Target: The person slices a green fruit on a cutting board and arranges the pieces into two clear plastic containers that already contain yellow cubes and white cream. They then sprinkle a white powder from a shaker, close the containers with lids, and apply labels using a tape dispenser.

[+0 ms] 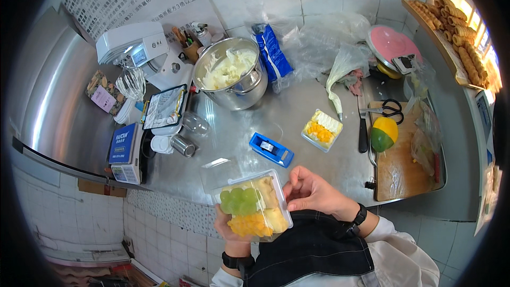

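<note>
My left hand [225, 226] holds a clear plastic dessert box [263, 234] from its left side and underneath. Inside lie green grapes [240, 201], diced mango [250, 225] and pale folded crepe or cake pieces [275, 218]. A transparent lid [219, 172] seems to stand up at the far side. By the box's right rim, my right hand [316, 194] has its fingers curled; whether they pinch the rim is hard to tell. Just beyond is a blue tape dispenser [272, 149]. An open box [322, 130] with piped cream and mango sits right of it.
A steel bowl of whipped cream [227, 73] stands behind, beside a stand mixer [139, 52]. On the right lie a piping bag [334, 87], a black-handled knife [362, 134], scissors [388, 110] and a mango [384, 134] on a wooden board [394, 183]. A scale [126, 171] sits left.
</note>
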The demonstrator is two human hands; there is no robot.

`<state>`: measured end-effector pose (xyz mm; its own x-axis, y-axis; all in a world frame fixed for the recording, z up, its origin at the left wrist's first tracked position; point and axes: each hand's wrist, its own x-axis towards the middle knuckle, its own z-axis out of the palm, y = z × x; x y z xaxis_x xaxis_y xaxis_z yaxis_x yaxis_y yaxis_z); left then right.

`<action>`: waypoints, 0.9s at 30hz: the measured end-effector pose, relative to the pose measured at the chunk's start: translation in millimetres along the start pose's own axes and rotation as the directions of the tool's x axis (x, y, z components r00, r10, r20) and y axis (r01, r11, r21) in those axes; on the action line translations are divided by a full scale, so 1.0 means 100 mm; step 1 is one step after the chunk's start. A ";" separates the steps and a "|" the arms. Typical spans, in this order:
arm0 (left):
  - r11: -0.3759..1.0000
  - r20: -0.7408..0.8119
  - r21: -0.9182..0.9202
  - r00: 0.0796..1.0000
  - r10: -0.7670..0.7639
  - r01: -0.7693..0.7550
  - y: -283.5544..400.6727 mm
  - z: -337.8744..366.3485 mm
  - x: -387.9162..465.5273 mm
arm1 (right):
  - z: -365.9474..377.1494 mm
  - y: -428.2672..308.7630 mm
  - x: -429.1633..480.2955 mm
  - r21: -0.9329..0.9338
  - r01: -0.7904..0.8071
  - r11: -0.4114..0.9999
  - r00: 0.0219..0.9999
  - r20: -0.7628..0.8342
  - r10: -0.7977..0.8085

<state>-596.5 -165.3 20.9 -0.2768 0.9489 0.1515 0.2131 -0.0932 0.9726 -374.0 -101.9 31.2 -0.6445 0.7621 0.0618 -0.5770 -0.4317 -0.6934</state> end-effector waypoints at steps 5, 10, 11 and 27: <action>0.741 0.019 -0.655 0.983 -0.182 0.149 -0.03 0.07 0.02 | -0.06 0.06 0.03 -0.004 -0.012 1.000 0.999 0.031 0.012; 0.609 0.038 -0.760 0.952 -0.304 0.225 0.08 0.10 -0.06 | -0.09 -0.02 0.00 -0.145 0.035 0.989 0.984 0.181 -0.009; 0.545 0.062 -0.803 0.944 -0.325 0.241 0.09 0.09 -0.08 | -0.07 -0.02 -0.02 -0.192 0.020 0.981 0.990 0.144 0.008; 0.925 0.003 0.228 0.950 0.313 -0.305 0.03 0.00 -0.07 | -0.10 -0.32 -0.11 -0.455 0.114 0.883 0.991 -0.009 -0.132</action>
<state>-593.8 -172.3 22.4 -0.1935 0.8729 0.4479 0.4951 -0.3073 0.8127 -342.9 -91.6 45.4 -0.5577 0.8171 0.1464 -0.3544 -0.0749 -0.9321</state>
